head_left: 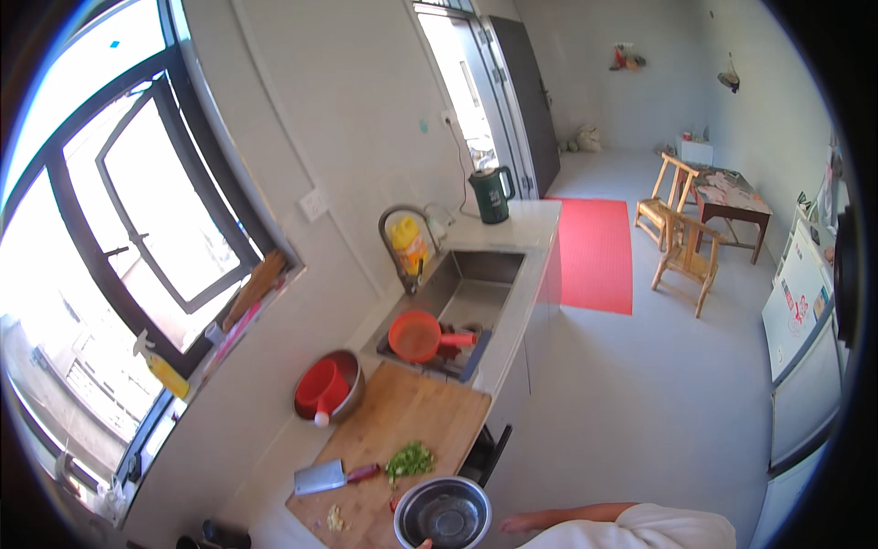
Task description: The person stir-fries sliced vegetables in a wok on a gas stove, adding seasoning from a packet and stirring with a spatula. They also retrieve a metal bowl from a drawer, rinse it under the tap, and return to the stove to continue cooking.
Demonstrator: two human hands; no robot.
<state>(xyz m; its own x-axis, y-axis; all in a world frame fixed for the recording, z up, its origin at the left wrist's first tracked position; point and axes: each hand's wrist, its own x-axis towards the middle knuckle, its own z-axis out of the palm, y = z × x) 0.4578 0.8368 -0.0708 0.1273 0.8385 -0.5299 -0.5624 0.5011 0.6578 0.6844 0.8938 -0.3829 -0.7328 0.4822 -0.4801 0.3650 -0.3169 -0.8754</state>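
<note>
At the bottom edge, a fingertip of my left hand (425,544) lies on the near rim of a stainless steel bowl (449,520); the rest of that hand is out of frame. The bowl covers the near right part of a wooden cutting board (411,405). My right hand (514,523) is low and right of the bowl, apart from it, its fingers too small to make out. Chopped greens (410,459) lie beyond the bowl, beside a cleaver (321,477) with a reddish handle. Chopped garlic (335,518) sits nearer, and a bit of red food (394,504) shows by the bowl.
A red dipper (322,388) rests in a metal basin (359,384) left of the board. Another red dipper (414,336) sits over the sink (483,271). Farther back stand a yellow bottle (409,246) and a green electric kettle (491,195). A drawer (495,456) juts out beside the board.
</note>
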